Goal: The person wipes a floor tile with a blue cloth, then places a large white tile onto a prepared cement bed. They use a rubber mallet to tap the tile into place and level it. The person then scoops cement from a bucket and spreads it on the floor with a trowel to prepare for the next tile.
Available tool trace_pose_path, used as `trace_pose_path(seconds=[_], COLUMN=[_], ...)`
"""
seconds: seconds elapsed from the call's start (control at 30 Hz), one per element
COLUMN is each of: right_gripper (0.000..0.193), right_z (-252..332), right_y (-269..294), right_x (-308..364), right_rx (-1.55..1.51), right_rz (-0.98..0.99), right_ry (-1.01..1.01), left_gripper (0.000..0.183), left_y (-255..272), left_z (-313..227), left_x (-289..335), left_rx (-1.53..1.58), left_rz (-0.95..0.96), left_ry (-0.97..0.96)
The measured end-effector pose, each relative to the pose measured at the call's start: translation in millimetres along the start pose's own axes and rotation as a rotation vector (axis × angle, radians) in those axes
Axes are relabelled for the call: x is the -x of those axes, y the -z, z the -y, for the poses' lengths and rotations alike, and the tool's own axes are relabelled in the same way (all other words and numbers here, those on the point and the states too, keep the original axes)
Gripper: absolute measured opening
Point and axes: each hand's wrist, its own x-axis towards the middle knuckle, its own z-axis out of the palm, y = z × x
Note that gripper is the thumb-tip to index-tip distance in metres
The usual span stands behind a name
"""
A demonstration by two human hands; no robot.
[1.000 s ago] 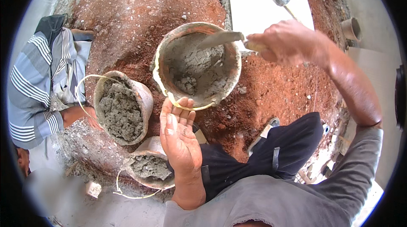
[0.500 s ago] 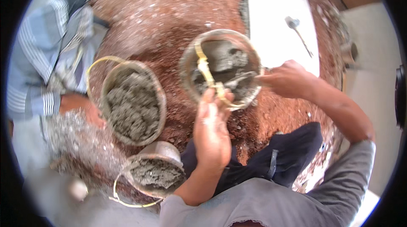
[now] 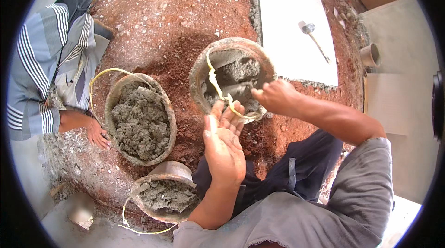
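Observation:
A round bucket (image 3: pixel 200 86) holds grey mortar (image 3: pixel 244 69) low inside it. My right hand (image 3: pixel 277 98) is closed on a trowel at the bucket's right side; the trowel's blade (image 3: pixel 240 91) lies within the bucket, partly covered by mortar and hard to make out. Palm up, my left hand (image 3: pixel 225 148) reaches the near rim with its fingers stretched out. The yellow bucket handle (image 3: pixel 212 77) falls across the bucket's mouth and passes by those fingertips.
Two more mortar-filled buckets, a large one (image 3: pixel 172 133) and a smaller one (image 3: pixel 172 169), stand at left. A person's hand (image 3: pixel 98 134) rests on the ground beside the large one. A mallet (image 3: pixel 308 28) lies on a white slab (image 3: pixel 287 12). Reddish soil (image 3: pixel 153 12) surrounds them.
My right hand and the trowel have moved left, further over the bucket. The view has shifted slightly. At left, the other person's hand now shows spread on the ground.

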Motion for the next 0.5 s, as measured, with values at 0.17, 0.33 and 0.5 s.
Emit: trace_pose_path(seconds=[0.17, 0.33, 0.5], right_gripper=[0.022, 0.013, 0.026], right_z=[-71.8, -92.0, -8.9], right_y=[57.1, 68.2, -17.8], right_x=[49.4, -23.2, -11.9], right_rx=[-0.112, -0.343, -0.077], right_rz=[0.086, 0.094, -0.087], right_ry=[-0.046, -0.127, -0.12], left_gripper=[0.061, 0.06, 0.062], left_y=[-3.9, -3.4, -5.4], left_z=[3.7, 7.7, 10.4], left_x=[1.4, 3.9, 3.8], left_rx=[-0.048, -0.048, -0.052], left_rz=[0.004, -0.032, 0.016], left_ry=[-0.055, -0.063, 0.001])
